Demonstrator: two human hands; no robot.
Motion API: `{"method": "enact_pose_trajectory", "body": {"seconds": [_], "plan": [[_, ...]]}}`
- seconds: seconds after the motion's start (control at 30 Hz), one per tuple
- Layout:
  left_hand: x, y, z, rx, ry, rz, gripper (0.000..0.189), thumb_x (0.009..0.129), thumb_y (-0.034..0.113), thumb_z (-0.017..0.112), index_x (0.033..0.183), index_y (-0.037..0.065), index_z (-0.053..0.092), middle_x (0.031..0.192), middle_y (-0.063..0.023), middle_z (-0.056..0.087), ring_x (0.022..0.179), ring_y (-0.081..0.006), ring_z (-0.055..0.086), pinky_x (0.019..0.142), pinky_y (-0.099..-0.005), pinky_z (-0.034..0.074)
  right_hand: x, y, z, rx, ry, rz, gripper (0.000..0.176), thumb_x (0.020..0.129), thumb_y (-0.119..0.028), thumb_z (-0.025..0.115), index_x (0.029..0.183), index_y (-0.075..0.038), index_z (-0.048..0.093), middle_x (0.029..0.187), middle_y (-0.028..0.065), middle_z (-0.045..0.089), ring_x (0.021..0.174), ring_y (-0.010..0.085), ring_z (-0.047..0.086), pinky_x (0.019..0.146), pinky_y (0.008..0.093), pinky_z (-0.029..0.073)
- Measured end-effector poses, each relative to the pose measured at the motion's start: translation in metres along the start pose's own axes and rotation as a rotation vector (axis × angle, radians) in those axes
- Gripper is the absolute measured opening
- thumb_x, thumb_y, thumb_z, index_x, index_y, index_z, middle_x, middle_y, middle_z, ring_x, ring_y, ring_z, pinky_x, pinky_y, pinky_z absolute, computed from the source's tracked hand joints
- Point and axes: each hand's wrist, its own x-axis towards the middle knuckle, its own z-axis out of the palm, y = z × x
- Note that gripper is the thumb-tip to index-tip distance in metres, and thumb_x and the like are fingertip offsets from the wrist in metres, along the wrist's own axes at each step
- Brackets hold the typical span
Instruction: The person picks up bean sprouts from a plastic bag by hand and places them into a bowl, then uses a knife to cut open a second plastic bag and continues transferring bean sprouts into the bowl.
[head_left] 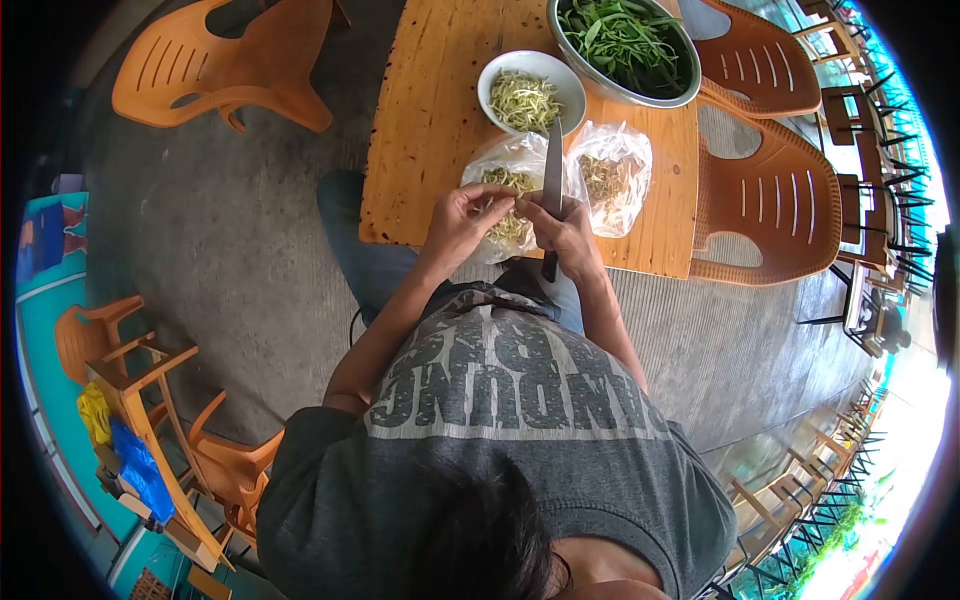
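Over the near edge of the wooden table (425, 120), my right hand (568, 235) is closed around a knife (553, 165), its blade pointing away from me. My left hand (468, 218) is pinched, its fingertips meeting those of my right hand; what lies between them is too small to make out. Just beneath both hands is a clear plastic bag of bean sprouts (510, 181). A second bag (612, 180) with brownish bits lies to its right. Beyond them stands a white bowl (572, 92) of sprouts.
A metal bowl (672, 101) of green leaves stands at the table's far right. Orange chairs (775, 200) line the right side, and another chair (220, 65) is at the upper left. A side table (150, 430) with blue and yellow bags is at the lower left.
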Motion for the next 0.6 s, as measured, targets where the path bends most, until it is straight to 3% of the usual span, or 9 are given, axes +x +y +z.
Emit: {"method": "enact_pose_trajectory", "body": {"seconds": [0.17, 0.37, 0.47, 0.57, 0.6], "plan": [[0.003, 0.002, 0.004, -0.079, -0.050, -0.066, 0.018, 0.087, 0.011, 0.065, 0.102, 0.002, 0.068, 0.089, -0.0006, 0.067, 0.078, -0.0046, 0.058, 0.071, -0.0191, 0.045, -0.001, 0.001, -0.006, 0.012, 0.007, 0.028, 0.028, 0.084, -0.029, 0.071, 0.086, -0.001, 0.067, 0.058, -0.0044, 0.050, 0.049, 0.0025, 0.038, 0.044, 0.0203, 0.026], [0.006, 0.000, 0.009, -0.282, -0.133, -0.217, 0.017, 0.088, 0.013, 0.064, 0.100, 0.002, 0.068, 0.086, -0.0015, 0.068, 0.070, -0.0049, 0.054, 0.066, -0.0201, 0.044, -0.004, 0.006, -0.012, -0.160, 0.103, -0.126, 0.030, 0.085, -0.029, 0.070, 0.081, 0.000, 0.065, 0.066, 0.0001, 0.057, 0.060, 0.0062, 0.049, 0.053, 0.0220, 0.038], [0.010, 0.000, 0.016, -0.220, -0.135, -0.216, 0.017, 0.088, 0.014, 0.064, 0.099, 0.001, 0.067, 0.084, -0.0009, 0.066, 0.067, -0.0046, 0.052, 0.062, -0.0197, 0.042, -0.008, 0.009, -0.018, -0.183, 0.104, -0.164, 0.030, 0.088, -0.026, 0.068, 0.097, 0.002, 0.062, 0.074, 0.0015, 0.060, 0.066, 0.0069, 0.052, 0.058, 0.0222, 0.041], [0.018, 0.004, 0.021, -0.190, -0.151, -0.269, 0.016, 0.088, 0.014, 0.064, 0.097, 0.001, 0.067, 0.080, 0.0000, 0.065, 0.067, -0.0042, 0.052, 0.061, -0.0190, 0.041, -0.017, 0.005, -0.022, -0.084, 0.145, -0.341, 0.034, 0.092, -0.025, 0.060, 0.115, 0.000, 0.054, 0.081, 0.0020, 0.061, 0.067, 0.0062, 0.050, 0.059, 0.0216, 0.040], [0.022, 0.005, 0.023, -0.152, -0.165, -0.260, 0.015, 0.088, 0.014, 0.065, 0.096, 0.001, 0.067, 0.079, 0.0003, 0.064, 0.067, -0.0042, 0.052, 0.060, -0.0187, 0.041, -0.020, 0.004, -0.031, -0.064, 0.078, -0.290, 0.037, 0.097, -0.026, 0.051, 0.127, -0.005, 0.047, 0.085, 0.0022, 0.060, 0.068, 0.0059, 0.047, 0.062, 0.0218, 0.039]]}}
